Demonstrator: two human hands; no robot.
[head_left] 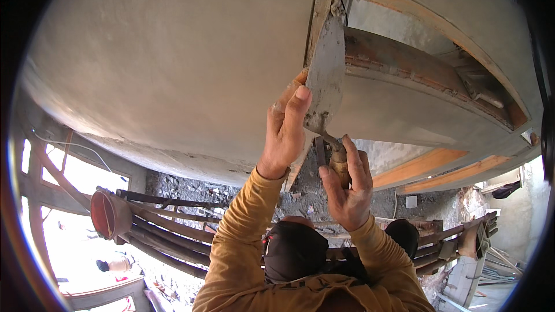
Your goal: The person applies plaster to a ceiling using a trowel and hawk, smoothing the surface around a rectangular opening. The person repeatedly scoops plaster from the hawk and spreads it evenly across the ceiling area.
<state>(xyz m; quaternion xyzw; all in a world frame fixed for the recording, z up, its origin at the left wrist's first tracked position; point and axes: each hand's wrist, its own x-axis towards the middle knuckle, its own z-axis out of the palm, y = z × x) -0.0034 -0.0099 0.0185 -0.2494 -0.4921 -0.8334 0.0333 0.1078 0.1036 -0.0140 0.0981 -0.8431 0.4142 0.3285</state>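
From my remote seat, my left hand [287, 130] pinches the pointing trowel [327, 75] by its blade, my right hand [351, 190] half curled round its handle (tip up beside the wooden frame [399, 1]).

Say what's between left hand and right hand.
Head view: part of the trowel. From the left hand, the blade's lower end comes first, then the bent metal neck, leading to the handle at the right hand.
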